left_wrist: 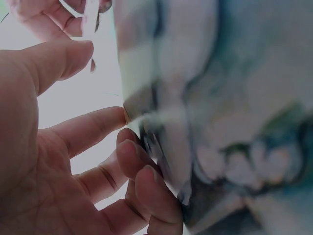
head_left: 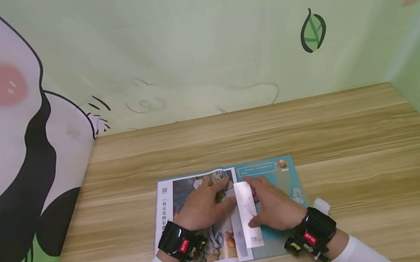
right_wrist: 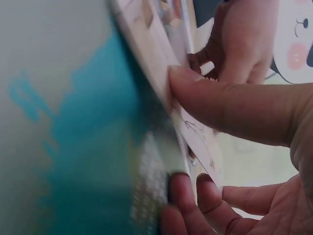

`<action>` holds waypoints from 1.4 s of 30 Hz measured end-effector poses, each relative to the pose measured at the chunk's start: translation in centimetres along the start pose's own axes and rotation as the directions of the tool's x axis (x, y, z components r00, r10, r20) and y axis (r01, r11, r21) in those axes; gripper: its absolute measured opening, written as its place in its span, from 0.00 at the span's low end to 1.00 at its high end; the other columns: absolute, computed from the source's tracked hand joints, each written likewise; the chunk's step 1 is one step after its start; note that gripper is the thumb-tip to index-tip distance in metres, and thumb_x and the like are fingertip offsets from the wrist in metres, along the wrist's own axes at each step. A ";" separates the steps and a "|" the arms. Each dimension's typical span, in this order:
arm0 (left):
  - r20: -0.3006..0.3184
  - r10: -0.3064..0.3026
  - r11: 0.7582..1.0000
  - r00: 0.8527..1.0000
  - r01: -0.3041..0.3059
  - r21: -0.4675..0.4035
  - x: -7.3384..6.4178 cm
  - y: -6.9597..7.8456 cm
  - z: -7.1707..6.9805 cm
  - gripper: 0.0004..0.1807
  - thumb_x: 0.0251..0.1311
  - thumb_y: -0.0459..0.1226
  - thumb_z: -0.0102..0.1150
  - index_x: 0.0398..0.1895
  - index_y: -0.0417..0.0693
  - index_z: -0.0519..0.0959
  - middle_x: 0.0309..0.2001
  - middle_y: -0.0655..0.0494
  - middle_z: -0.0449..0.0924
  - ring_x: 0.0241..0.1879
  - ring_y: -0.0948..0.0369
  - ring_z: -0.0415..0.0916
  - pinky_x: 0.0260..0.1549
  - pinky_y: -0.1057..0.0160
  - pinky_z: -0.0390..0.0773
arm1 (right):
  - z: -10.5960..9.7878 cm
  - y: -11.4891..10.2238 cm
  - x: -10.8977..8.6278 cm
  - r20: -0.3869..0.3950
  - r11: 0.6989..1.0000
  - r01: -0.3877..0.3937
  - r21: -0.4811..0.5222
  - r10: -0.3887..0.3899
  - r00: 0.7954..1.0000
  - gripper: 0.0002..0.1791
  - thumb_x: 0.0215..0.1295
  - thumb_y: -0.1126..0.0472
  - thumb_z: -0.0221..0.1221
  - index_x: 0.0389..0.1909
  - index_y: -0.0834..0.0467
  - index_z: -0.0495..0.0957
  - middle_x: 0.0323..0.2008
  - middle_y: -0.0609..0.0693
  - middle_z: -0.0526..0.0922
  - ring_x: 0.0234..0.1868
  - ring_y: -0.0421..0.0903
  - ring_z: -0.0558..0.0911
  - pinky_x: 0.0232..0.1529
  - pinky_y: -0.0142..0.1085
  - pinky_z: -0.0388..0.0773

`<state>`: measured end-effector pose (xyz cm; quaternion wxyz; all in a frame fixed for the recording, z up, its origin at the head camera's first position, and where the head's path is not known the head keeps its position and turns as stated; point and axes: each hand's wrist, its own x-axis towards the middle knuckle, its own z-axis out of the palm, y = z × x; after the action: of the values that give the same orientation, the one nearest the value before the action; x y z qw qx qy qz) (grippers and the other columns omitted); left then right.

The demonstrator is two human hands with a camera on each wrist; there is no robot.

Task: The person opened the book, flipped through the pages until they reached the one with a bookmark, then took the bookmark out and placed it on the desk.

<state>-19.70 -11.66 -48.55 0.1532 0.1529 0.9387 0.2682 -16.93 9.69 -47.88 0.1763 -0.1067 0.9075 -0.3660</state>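
An open magazine (head_left: 271, 239) lies on the wooden table, with a painted picture on its left page and a blue right page. Along the middle fold stands a narrow pale bookmark (head_left: 248, 211) with thin branch-like drawings. My right hand (head_left: 276, 203) pinches it, thumb (right_wrist: 195, 90) on its face and fingers at its far side and edge. My left hand (head_left: 203, 207) lies over the picture page, its fingertips touching the paper and its thumb near the bookmark. In the left wrist view the bookmark (left_wrist: 90, 22) appears edge-on beyond the left thumb.
The wooden table (head_left: 367, 159) extends around the magazine on all sides. Behind it hangs a pale green backdrop (head_left: 221, 54) with a painted panda (head_left: 31, 148) at the left and leaves at the right. Both wrists carry black straps with cameras.
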 end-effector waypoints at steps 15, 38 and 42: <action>0.006 0.009 1.000 1.000 -0.009 -0.012 -0.1 0.0 -0.1 0.34 0.70 0.57 0.59 0.77 0.60 0.69 0.59 0.43 0.74 0.39 0.53 0.75 0.28 0.61 0.76 | -2.6 1.7 -0.7 0.053 0.985 -0.032 0.167 0.024 0.998 0.54 0.58 0.69 0.73 0.82 0.62 0.52 0.55 0.57 0.71 0.36 0.44 0.78 0.32 0.34 0.75; -0.007 0.015 0.999 1.000 -0.014 0.029 0.0 0.1 0.0 0.34 0.70 0.56 0.60 0.76 0.59 0.71 0.61 0.41 0.74 0.38 0.53 0.75 0.29 0.61 0.76 | -9.3 7.9 -3.8 -0.022 0.986 -0.023 0.167 0.027 0.999 0.51 0.66 0.72 0.62 0.83 0.65 0.41 0.56 0.68 0.71 0.38 0.50 0.75 0.31 0.35 0.75; -0.006 0.015 0.999 1.000 -0.015 0.032 0.0 0.1 0.0 0.34 0.70 0.57 0.60 0.76 0.59 0.70 0.60 0.41 0.74 0.38 0.53 0.75 0.28 0.61 0.76 | -9.8 9.0 -4.5 -0.051 0.993 -0.025 0.114 0.031 0.998 0.50 0.67 0.71 0.60 0.82 0.67 0.41 0.56 0.69 0.70 0.39 0.50 0.72 0.32 0.35 0.73</action>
<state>-19.71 -11.57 -48.53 0.1458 0.1617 0.9422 0.2547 -17.34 23.66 -46.50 0.1635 -0.0740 0.8910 -0.4171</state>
